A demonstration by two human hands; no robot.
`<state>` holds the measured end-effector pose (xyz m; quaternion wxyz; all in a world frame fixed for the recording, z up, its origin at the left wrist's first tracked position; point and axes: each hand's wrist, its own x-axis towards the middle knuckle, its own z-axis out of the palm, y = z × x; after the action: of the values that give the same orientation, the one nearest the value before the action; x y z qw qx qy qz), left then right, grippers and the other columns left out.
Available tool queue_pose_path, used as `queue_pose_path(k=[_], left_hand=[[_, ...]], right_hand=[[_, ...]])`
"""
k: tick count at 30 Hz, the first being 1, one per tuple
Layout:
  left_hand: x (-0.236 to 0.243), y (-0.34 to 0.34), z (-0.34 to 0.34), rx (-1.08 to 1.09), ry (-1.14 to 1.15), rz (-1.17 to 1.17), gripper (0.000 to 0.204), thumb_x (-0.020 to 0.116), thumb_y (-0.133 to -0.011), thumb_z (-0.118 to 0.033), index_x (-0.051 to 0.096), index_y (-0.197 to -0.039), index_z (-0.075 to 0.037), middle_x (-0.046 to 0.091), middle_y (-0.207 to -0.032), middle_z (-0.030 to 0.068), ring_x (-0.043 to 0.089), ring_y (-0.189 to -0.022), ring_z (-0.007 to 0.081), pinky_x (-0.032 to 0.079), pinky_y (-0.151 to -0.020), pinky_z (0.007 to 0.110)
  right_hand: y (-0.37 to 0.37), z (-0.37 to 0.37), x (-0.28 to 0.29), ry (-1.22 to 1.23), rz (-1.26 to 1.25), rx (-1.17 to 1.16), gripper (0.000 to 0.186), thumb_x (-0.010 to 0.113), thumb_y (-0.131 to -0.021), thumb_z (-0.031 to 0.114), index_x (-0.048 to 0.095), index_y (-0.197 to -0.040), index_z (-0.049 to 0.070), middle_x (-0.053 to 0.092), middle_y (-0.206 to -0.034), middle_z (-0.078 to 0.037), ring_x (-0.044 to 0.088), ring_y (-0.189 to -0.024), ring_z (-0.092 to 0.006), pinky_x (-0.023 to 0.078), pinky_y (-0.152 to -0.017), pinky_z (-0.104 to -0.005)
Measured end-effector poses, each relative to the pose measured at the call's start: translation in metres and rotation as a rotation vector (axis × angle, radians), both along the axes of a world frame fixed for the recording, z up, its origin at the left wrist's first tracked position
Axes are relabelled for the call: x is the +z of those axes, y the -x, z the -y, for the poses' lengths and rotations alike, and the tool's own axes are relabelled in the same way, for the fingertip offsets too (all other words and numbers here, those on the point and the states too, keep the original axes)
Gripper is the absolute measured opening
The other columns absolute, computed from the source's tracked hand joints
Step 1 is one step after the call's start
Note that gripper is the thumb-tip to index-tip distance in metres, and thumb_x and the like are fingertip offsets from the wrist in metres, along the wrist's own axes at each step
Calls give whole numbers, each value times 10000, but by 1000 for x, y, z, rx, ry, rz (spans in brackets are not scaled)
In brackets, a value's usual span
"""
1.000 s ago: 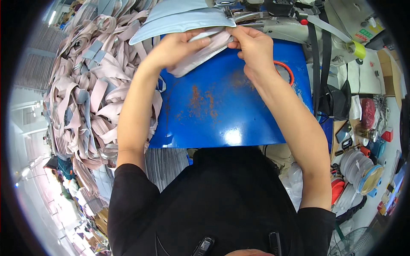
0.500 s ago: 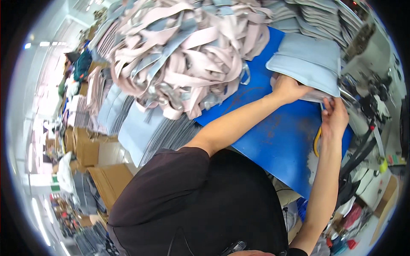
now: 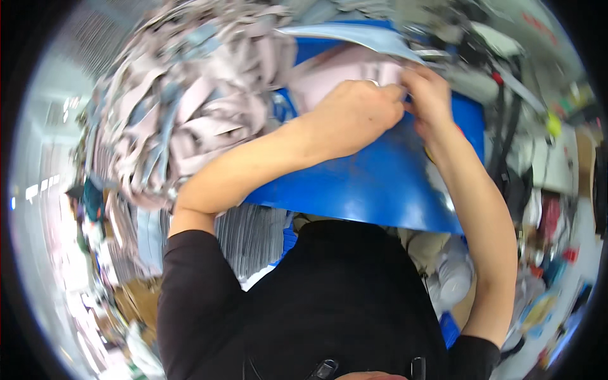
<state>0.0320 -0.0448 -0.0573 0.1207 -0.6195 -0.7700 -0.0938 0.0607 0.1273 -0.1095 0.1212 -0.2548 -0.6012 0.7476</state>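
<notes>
A padded fabric panel, light blue on top and pink beneath [image 3: 332, 69], lies at the far side of the blue tabletop [image 3: 354, 183]. Its blue layer is lifted in a curve, so the pink face shows. My left hand [image 3: 364, 114] is closed at the panel's near right part, fingers curled, with a small bright bit showing above the knuckles. Just to its right, my right hand [image 3: 430, 95] pinches the panel's right corner. Fingertips of both hands almost meet, and motion blur hides exactly what lies between them.
A big heap of pink and grey-blue fabric strips [image 3: 202, 95] covers the table's left. Below it stands a stack of grey-blue panels [image 3: 250, 237]. Dark machine parts and cables [image 3: 500, 82] crowd the right. A cardboard box [image 3: 139, 297] is at lower left.
The view has turned, so the table sits differently. The panel's blue top has tipped up, exposing pink. My left hand has come out from under it and closed beside my right.
</notes>
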Motion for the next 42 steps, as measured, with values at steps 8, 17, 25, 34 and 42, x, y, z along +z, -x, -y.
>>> queue_pose_path(k=[8,17,25,34,42], left_hand=[[23,-15,-32,-62,2,291,137,671,-831,-41,651,-960,-1,685,-872,167,675,-797,387,551,-725,471],[8,45,-23,225,27,471,382,564,-1044,-255,626,-1314,7,692,-1172,272,642,-1134,458,503,-978,471],[24,26,7,-224,-199,-368,435,680,-897,-122,663,-1332,-116,705,-1213,136,705,-1026,331,532,-881,421],[71,98,-6,-125,414,-580,820,622,-850,-51,412,-1590,-337,586,-994,49,692,-781,233,579,-716,360],[82,62,-13,-360,346,-425,668,620,-856,-103,525,-1516,-144,605,-1067,47,685,-953,246,578,-805,366]], right_hand=[[-1,-21,-24,71,-97,42,316,735,-835,106,726,-1114,-43,739,-962,-133,697,-803,-210,546,-649,-338],[-11,-10,-9,239,-167,82,280,704,-873,45,713,-1133,-59,739,-941,-96,668,-711,-133,514,-579,-252],[-15,-9,-6,217,-148,52,283,695,-850,31,710,-1108,-86,726,-907,-97,654,-694,-121,471,-544,-247],[-15,-10,-11,241,-171,71,338,694,-863,43,706,-1188,-49,735,-940,-79,656,-729,-122,459,-560,-253],[-17,-14,-14,260,-161,55,321,691,-912,71,694,-1211,-46,731,-946,-69,651,-729,-120,453,-557,-242]])
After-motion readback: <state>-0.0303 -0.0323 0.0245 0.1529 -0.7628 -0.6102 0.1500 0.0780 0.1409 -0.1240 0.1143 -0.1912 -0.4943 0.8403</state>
